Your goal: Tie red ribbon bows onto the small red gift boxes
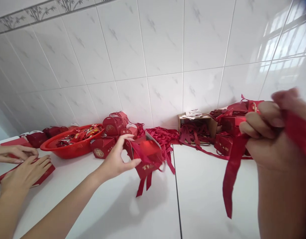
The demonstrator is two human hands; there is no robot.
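Near the middle, my left hand (115, 157) grips the side of a small red box (148, 167), tilted above the white table, its top open toward me. Red ribbon lies across the box and two ends dangle beneath it. On the right, my right hand (264, 132) is raised close to the camera, its fingers curled round a red ribbon (232, 179). One end of this ribbon hangs down below the fist and another part runs to the right edge, blurred. Behind the held box lies a heap of red ribbons (167, 134).
At the left, another person's hands (25, 169) rest on a flat red box (47, 171). A red plastic basket (75, 151) holds small wrapped packets. Finished-looking red boxes (103, 146) stand beside it. Against the tiled wall are a cardboard box (212, 127) of ribbons and more red boxes (222, 144).
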